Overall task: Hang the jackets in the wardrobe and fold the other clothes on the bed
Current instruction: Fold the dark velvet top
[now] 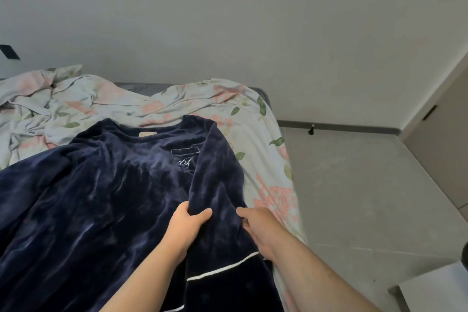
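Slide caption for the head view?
Left hand grips a sleeve of the navy top, right hand beside it, on a floral bedsheet.

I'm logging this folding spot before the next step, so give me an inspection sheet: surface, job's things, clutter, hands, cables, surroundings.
Surface: bed covered by a rumpled floral sheet.
Job's things: navy top spread out front up, one sleeve laid over its front; jackets: nothing seen.
Clutter: nothing seen.
Hands: left hand grips the sleeve's folded edge; right hand touches the sleeve beside it, grip unclear.
Cables: nothing seen.
Surroundings: plain wall, grey floor, door with a dark handle at right, white furniture corner.
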